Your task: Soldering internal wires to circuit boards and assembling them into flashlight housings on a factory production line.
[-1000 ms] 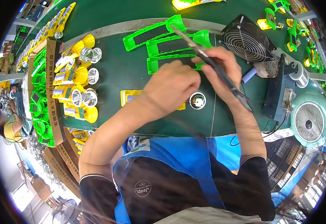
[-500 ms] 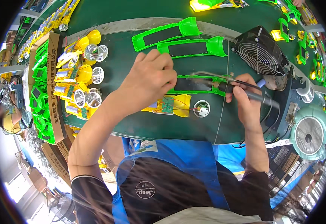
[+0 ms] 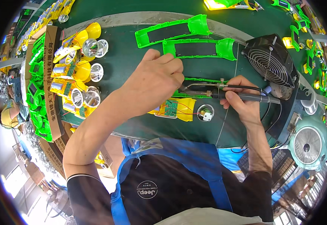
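Observation:
My right hand grips a soldering iron with a thin metal feed tube clamped along it, its tip pointing left. Beneath the iron lies a green plastic casing with a dark panel, partly covered. My left hand is closed at that casing's left end, near the iron's tip; whatever its fingers pinch is hidden. Just nearer to me sit a yellow casing with a green circuit board and red wires, and a round reflector. Two more green casings with dark panels lie beyond my hands.
On the left, several yellow lamp bodies with reflectors stand beside a cardboard box of green parts. A black fan stands at the right, near a solder spool and a pale green round fan. Another person is at far left.
The soldering iron, blurred before, has come left and turned more level, with its tip closer to my left hand. My left hand stays closed at the casing. The whole view has shifted slightly.

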Motion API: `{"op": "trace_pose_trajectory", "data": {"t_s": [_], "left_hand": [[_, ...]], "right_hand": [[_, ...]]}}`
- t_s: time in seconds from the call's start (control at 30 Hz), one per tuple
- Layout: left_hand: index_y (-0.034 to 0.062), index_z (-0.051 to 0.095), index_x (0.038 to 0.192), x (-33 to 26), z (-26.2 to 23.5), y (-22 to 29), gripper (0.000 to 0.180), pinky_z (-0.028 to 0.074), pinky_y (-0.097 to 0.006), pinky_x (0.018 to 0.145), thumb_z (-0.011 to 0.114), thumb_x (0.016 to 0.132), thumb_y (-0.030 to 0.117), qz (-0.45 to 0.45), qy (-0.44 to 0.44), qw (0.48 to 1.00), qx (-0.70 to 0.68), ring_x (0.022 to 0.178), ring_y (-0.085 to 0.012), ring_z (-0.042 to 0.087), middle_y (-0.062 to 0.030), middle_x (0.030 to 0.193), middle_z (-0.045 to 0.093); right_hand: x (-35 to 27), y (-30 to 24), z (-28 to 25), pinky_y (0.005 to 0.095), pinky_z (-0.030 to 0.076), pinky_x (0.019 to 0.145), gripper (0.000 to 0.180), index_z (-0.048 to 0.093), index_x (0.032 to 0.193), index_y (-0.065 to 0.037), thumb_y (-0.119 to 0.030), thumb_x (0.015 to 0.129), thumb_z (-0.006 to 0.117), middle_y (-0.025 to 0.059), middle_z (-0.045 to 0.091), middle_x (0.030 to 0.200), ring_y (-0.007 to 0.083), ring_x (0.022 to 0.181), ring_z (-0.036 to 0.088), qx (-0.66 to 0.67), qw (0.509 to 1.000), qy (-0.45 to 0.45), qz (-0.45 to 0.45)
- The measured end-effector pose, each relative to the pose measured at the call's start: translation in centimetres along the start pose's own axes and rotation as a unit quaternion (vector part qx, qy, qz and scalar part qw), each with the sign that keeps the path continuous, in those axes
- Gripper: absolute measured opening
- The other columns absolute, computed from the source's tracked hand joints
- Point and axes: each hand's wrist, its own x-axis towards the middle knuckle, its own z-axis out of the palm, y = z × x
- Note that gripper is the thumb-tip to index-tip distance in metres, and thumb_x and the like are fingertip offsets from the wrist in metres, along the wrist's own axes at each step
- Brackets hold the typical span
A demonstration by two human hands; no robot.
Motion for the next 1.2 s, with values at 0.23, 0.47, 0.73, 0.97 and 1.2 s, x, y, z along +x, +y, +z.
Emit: {"op": "trace_pose_trajectory", "data": {"t_s": [0.23, 0.47, 0.73, 0.97, 1.2], "left_hand": [[0.0135, 0.065, 0.082, -0.1, 0.2, -0.2, 0.011, 0.041, -0.040, 0.093, 0.074, 0.078, 0.010, -0.007, -0.007, 1.000, 0.014, 0.097, -0.0182, 0.059, 0.0004, 0.097, 0.058], [0.0137, 0.065, 0.081, -0.1, 0.1, -0.2, 0.012, 0.040, -0.040, 0.093, 0.075, 0.076, 0.009, -0.008, -0.007, 1.000, 0.004, 0.098, -0.0179, 0.059, 0.0008, 0.097, 0.058], [0.0135, 0.064, 0.078, -0.1, 0.3, -0.2, 0.012, 0.041, -0.039, 0.091, 0.075, 0.077, 0.008, -0.010, 0.000, 1.000, 0.013, 0.097, -0.0180, 0.060, 0.0009, 0.095, 0.059], [0.0133, 0.066, 0.077, 0.2, -0.1, -0.2, 0.009, 0.040, -0.038, 0.088, 0.074, 0.076, 0.010, 0.001, -0.005, 1.000, 0.013, 0.094, -0.0176, 0.059, 0.0005, 0.090, 0.059], [0.0132, 0.068, 0.077, 0.1, 0.0, -0.1, 0.006, 0.041, -0.039, 0.089, 0.074, 0.078, 0.011, -0.003, -0.004, 1.000, 0.012, 0.095, -0.0182, 0.059, 0.0006, 0.091, 0.059]], "right_hand": [[0.1, 0.0, -0.3, 0.0241, 0.055, 0.060, 0.020, 0.064, 0.103, 0.002, -0.011, 0.092, 0.075, 0.0097, 0.071, 0.088, 0.0114, 0.072, 0.069, -0.025, 0.999, -0.024, 0.007], [-0.8, 0.4, -0.7, 0.0267, 0.059, 0.065, 0.020, 0.063, 0.104, 0.003, -0.009, 0.092, 0.074, 0.0115, 0.071, 0.088, 0.0136, 0.074, 0.070, -0.011, 1.000, -0.011, -0.010], [-2.6, 1.8, -1.9, 0.0312, 0.059, 0.073, 0.026, 0.060, 0.108, 0.005, -0.015, 0.095, 0.072, 0.0142, 0.071, 0.090, 0.0176, 0.076, 0.071, 0.037, 0.993, 0.048, -0.106], [-3.6, 2.3, -2.1, 0.0303, 0.058, 0.076, 0.030, 0.059, 0.110, 0.005, -0.019, 0.096, 0.072, 0.0148, 0.071, 0.091, 0.0189, 0.079, 0.072, 0.027, 0.983, 0.083, -0.160], [-4.8, 2.6, -2.3, 0.0293, 0.058, 0.078, 0.031, 0.061, 0.109, 0.005, -0.020, 0.096, 0.073, 0.0148, 0.071, 0.091, 0.0187, 0.081, 0.072, 0.014, 0.981, 0.104, -0.166]]}}
